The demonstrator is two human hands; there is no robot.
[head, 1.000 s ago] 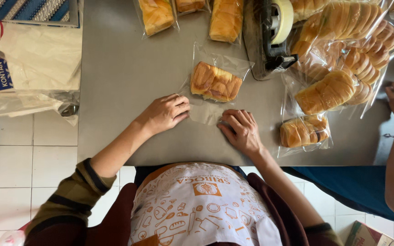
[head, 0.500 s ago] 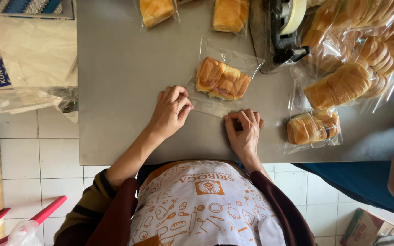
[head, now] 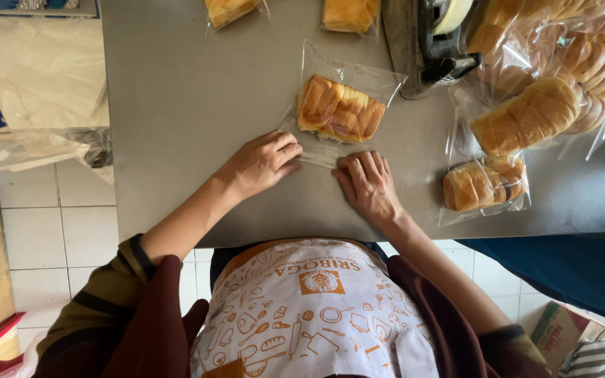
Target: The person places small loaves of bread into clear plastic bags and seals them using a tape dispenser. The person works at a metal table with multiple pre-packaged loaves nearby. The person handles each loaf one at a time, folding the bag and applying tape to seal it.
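left hand | right hand | both pressing bread bag flap | grey table
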